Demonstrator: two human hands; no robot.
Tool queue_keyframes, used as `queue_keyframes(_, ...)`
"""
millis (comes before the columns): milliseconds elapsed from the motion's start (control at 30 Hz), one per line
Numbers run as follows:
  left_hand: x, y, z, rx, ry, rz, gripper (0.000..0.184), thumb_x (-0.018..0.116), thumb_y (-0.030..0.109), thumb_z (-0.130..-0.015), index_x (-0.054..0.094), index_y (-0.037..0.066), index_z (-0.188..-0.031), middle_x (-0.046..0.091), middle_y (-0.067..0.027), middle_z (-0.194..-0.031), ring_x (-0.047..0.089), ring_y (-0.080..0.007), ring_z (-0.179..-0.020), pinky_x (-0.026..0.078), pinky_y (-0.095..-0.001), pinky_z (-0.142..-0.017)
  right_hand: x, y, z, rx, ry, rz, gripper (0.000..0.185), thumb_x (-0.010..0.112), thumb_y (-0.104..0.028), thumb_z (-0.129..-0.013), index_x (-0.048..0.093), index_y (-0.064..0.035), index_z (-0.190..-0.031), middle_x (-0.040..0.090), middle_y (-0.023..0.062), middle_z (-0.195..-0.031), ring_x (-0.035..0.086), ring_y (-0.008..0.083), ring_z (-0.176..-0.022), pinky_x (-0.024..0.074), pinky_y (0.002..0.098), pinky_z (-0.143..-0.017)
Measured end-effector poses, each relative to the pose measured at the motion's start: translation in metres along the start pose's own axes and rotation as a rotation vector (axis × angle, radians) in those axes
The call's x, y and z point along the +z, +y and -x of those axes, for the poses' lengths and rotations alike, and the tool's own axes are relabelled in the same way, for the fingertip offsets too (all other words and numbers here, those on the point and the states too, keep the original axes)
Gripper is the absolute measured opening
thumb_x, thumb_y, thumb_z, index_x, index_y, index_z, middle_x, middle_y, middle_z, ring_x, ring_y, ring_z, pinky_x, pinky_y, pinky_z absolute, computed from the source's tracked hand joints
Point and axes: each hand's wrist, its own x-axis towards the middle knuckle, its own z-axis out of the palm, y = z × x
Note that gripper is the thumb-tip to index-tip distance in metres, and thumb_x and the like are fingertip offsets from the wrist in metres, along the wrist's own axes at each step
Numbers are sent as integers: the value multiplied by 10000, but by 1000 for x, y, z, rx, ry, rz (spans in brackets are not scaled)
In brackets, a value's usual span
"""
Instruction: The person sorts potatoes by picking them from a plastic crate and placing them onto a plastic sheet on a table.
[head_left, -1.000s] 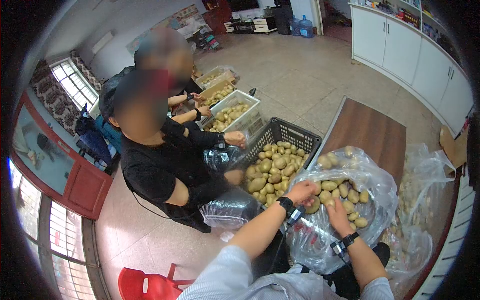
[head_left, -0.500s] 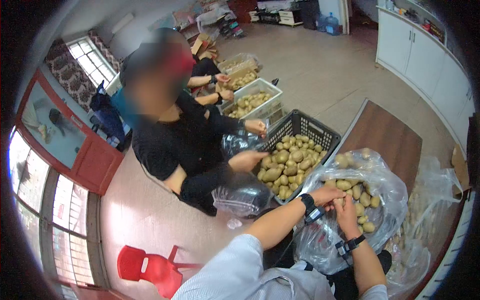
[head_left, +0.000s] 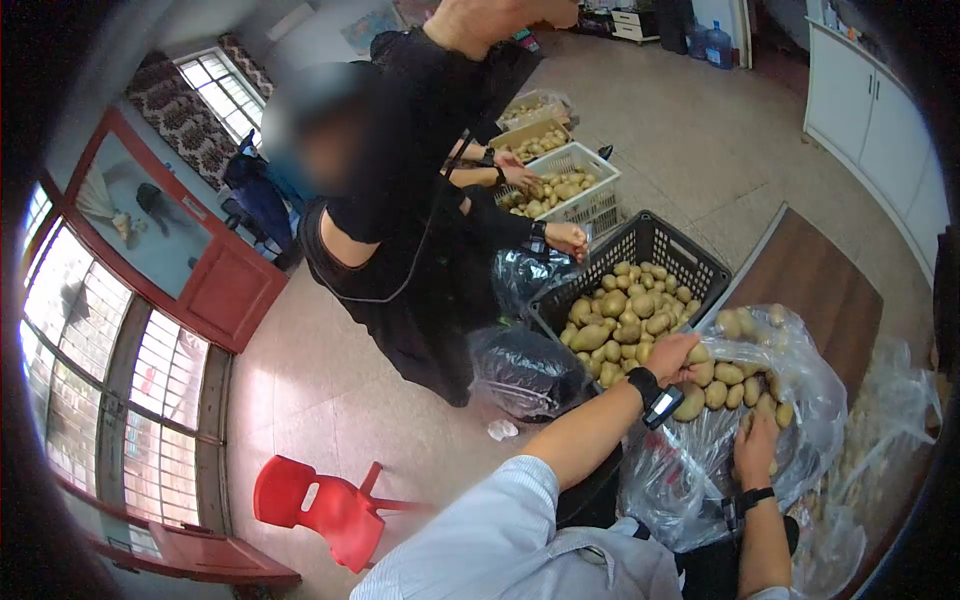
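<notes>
Several potatoes (head_left: 728,373) lie in a large clear plastic bag (head_left: 815,365) that is spread open in front of me. At the bag's left edge, my left hand (head_left: 675,360) has its fingers curled round a potato (head_left: 698,354). Over the lower right potatoes is my right hand (head_left: 756,446), with its fingers bent; the palm side is hidden, so what it holds is unclear. Each wrist wears a black band with a small device. Just beyond my left hand stands a black crate (head_left: 715,272) with many potatoes in it.
A co-worker in black (head_left: 400,290) sits at the left, one arm raised high. Further back are a white crate (head_left: 600,200) of potatoes and other people's hands. A brown board (head_left: 815,290) lies behind the bag. A red chair (head_left: 335,515) stands at the lower left.
My hands, together before, are now apart, the left nearer the black crate and the right lower over the bag. The co-worker's arm has risen. The view has turned left.
</notes>
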Motion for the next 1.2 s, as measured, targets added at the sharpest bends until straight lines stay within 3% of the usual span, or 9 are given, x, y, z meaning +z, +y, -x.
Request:
queue_keyframes(600, -76, 8, -25, 127, 296, 6, 267, 480, 233, -950, 481, 5, -1087, 580, -128, -968, 638, -214, -768, 563, -337, -516, 2, -6, 7, 61, -223, 195, 570, 715, -62, -669, 497, -106, -1194, 491, 140, -1148, 514, 342, -1070, 405, 465, -880)
queue_keyframes(667, -79, 7, -31, 63, 383, 138, 332, 486, 271, -941, 495, 70, -1205, 555, -98, -1049, 588, -227, -797, 567, -359, -635, 6, -2, 10, 42, -214, 184, 565, 711, -59, -668, 499, -102, -1190, 493, 140, -1143, 511, 341, -1070, 396, 459, -886)
queue_keyframes(833, -90, 5, -30, 119, 317, 67, 303, 483, 245, -933, 500, 35, -1152, 575, -113, -982, 596, -238, -797, 562, -360, -607, 9, 2, 13, -11, -205, 155, 563, 707, -60, -653, 503, -90, -1177, 495, 142, -1129, 503, 344, -1058, 385, 449, -886)
queue_keyframes(1033, -100, 4, -30, 196, 433, -217, 148, 428, 179, -905, 481, 62, -831, 524, -95, -759, 591, -224, -541, 418, -346, -379, 7, 5, 16, -56, -173, 31, 489, 655, -24, -603, 554, -84, -1078, 512, 149, -1036, 503, 363, -992, 398, 460, -851)
queue_keyframes(1067, -112, -3, -36, 222, 425, -121, 196, 425, 202, -911, 472, 52, -793, 514, -96, -764, 580, -215, -522, 376, -346, -358, 9, 6, 15, -61, -166, 1, 482, 672, -28, -601, 571, -84, -1069, 514, 148, -1061, 497, 361, -1023, 393, 466, -874)
queue_keyframes(1100, -119, -8, -33, 581, 333, -838, 149, 544, 153, -860, 483, 34, -792, 499, -106, -758, 556, -235, -579, 391, -358, -431, 9, 6, 15, -36, -167, 17, 482, 672, -28, -601, 571, -84, -1069, 514, 148, -1061, 497, 361, -1023, 393, 466, -874)
queue_keyframes(1133, -126, -13, -30, 1041, 528, -1490, 191, 663, 103, -809, 495, 17, -791, 484, -116, -751, 531, -255, -637, 406, -369, -505, 9, 5, 14, -45, -168, 5, 490, 666, -35, -605, 569, -85, -1082, 512, 147, -1055, 497, 360, -1023, 393, 462, -873)
queue_keyframes(1167, -133, -24, -46, 1043, 513, -1483, 191, 663, 103, -809, 495, 17, -791, 484, -116, -751, 531, -255, -637, 406, -369, -505, 7, 3, 13, -60, -168, -11, 498, 661, -43, -609, 568, -85, -1096, 510, 147, -1049, 496, 360, -1022, 393, 459, -872)
queue_keyframes(1200, -157, -42, -73, 890, 510, -993, 139, 563, 119, -858, 529, -5, -803, 542, -113, -755, 584, -242, -704, 452, -365, -534, 5, 1, 13, -50, -167, -6, 498, 661, -43, -609, 568, -85, -1096, 510, 147, -1049, 496, 360, -1022, 393, 459, -872)
